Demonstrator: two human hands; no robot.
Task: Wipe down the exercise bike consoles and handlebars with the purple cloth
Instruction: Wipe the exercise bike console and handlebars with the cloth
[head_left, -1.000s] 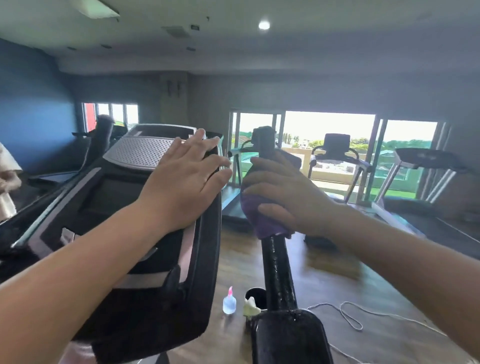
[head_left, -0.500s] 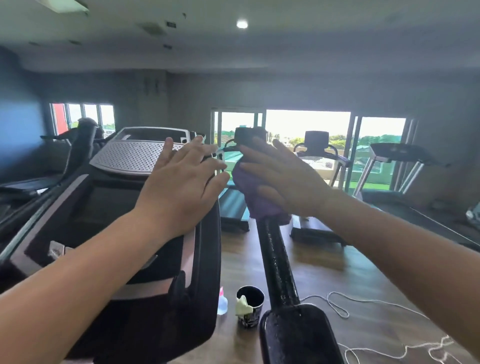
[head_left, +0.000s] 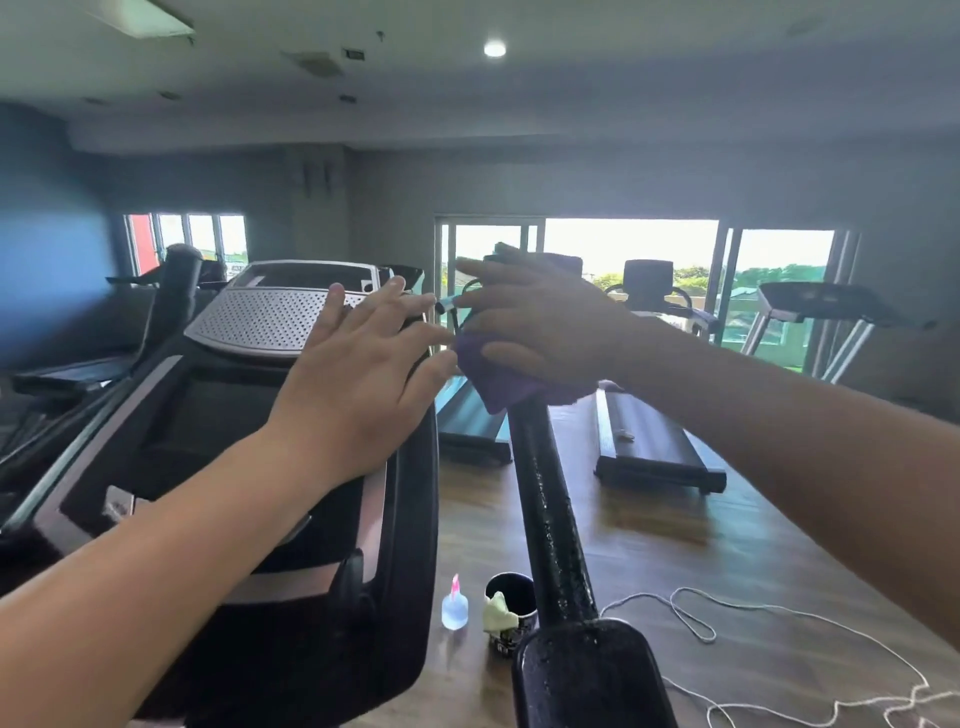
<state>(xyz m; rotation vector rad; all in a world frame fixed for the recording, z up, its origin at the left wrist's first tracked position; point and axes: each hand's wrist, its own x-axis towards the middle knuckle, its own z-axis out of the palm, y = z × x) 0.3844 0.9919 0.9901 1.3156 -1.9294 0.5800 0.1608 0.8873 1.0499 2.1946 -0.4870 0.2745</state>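
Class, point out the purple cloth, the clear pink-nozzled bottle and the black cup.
Purple fabric cloth (head_left: 511, 387): head view, its lower fold.
Clear plastic bottle with pink nozzle (head_left: 454, 610): head view, its clear body.
Round black cup (head_left: 514, 587): head view, its inner wall.

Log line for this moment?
action: wipe | right hand: presses purple cloth on black bar | left hand: flat on console | floor: spray bottle, cup

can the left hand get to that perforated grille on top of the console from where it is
Probably yes: the left hand lies flat on the console, its fingertips at the edge of the perforated grille, and nothing stands between them.
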